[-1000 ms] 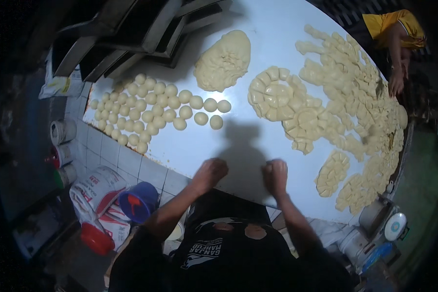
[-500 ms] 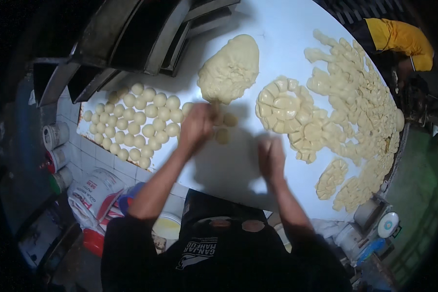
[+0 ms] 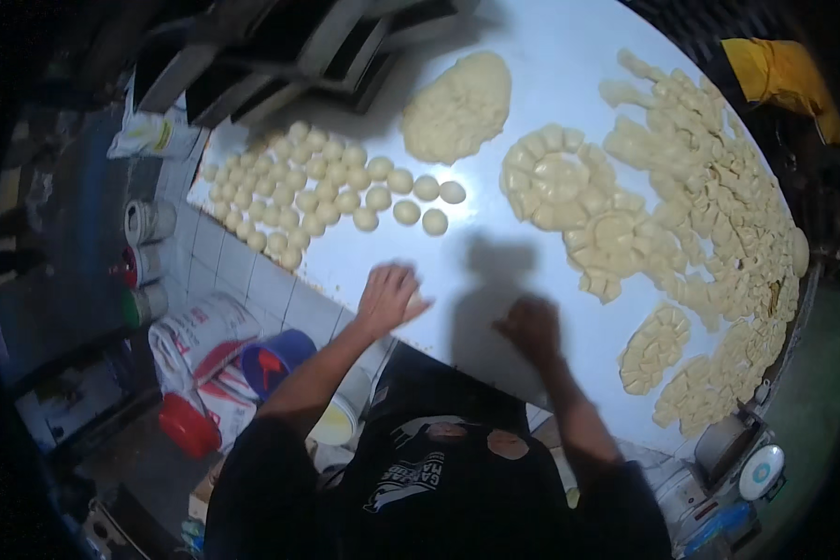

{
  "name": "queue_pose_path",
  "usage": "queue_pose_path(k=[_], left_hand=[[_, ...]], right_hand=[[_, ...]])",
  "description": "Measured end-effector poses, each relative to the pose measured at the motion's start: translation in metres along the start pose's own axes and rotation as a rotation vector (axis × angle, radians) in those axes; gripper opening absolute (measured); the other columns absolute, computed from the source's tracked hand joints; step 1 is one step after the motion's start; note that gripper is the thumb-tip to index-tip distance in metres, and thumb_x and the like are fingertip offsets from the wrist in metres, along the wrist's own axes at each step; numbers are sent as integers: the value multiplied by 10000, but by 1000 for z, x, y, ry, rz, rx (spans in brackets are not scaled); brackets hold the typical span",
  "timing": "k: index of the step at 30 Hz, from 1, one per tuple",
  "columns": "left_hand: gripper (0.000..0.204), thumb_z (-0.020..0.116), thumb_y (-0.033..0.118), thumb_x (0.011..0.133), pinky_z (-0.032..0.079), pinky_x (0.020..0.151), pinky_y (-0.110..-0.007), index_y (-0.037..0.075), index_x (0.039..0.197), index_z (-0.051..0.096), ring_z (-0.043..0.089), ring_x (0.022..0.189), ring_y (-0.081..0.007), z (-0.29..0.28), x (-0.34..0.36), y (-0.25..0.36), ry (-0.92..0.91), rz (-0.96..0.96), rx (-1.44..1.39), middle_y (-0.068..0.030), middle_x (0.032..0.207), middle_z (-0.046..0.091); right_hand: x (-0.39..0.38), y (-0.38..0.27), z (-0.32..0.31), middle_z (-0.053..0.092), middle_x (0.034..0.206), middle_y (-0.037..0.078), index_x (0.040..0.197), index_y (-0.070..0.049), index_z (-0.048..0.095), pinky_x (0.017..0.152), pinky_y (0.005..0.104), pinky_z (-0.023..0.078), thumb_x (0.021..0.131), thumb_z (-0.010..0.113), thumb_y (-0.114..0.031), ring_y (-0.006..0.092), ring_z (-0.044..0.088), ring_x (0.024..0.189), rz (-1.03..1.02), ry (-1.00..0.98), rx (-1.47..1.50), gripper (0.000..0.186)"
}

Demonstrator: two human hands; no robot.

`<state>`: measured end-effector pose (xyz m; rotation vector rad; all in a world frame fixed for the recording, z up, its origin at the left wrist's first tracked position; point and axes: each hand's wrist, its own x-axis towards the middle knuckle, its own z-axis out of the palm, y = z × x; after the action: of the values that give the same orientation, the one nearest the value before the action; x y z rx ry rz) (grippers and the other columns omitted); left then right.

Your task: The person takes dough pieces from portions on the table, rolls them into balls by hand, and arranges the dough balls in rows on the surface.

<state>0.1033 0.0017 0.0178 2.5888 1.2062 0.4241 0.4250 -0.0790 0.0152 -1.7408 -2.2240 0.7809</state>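
Note:
Near the table's front edge, my left hand [image 3: 388, 297] is cupped palm down on the white tabletop. Between its thumb and fingers a pale bit of a dough ball [image 3: 415, 299] shows. My right hand [image 3: 534, 327] is curled closed over the table to the right, in shadow; whatever lies under its fingers is hidden. Beyond my hands, many round dough balls [image 3: 347, 202] lie grouped at the left, with a few spread toward the middle. A large smooth lump of dough [image 3: 457, 107] sits farther back, touched by neither hand.
Flattened, cut dough pieces [image 3: 700, 187] cover the table's right side. Dark metal trays or tins [image 3: 345, 56] stand at the back left. Buckets [image 3: 280, 359] and sacks [image 3: 201, 331] are on the floor at left. A person in a yellow top [image 3: 784, 79] is at far right.
My left hand has come back from beside the large dough lump toward the front edge. My right hand is lower in the picture too. The whole view has shifted slightly.

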Motion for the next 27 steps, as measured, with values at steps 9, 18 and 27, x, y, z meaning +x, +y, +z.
queue_pose_path(k=[9,18,27], left_hand=[[153,746,228,886,494,803,-489,96,942,691,631,900,-344,37,-14,38,57,-26,-464,-114,978,666],[155,725,243,854,515,846,-463,119,853,632,630,964,-288,39,-24,44,170,41,-172,-64,942,625],[276,576,157,929,480,1028,-410,98,1188,652,567,1254,-266,26,-38,23,-22,-7,-189,-100,1333,608]], right_hand=[[-11,23,18,627,971,145,910,-86,627,889,528,409,916,771,-279,391,544,1003,-10,171,-51,241],[-47,-16,9,609,1333,239,1350,-7,573,1112,524,431,963,712,-78,427,559,1274,-30,302,-84,418],[234,-239,-65,687,1224,210,1414,-34,552,903,477,562,947,786,-127,415,687,1103,-196,-148,-28,530]])
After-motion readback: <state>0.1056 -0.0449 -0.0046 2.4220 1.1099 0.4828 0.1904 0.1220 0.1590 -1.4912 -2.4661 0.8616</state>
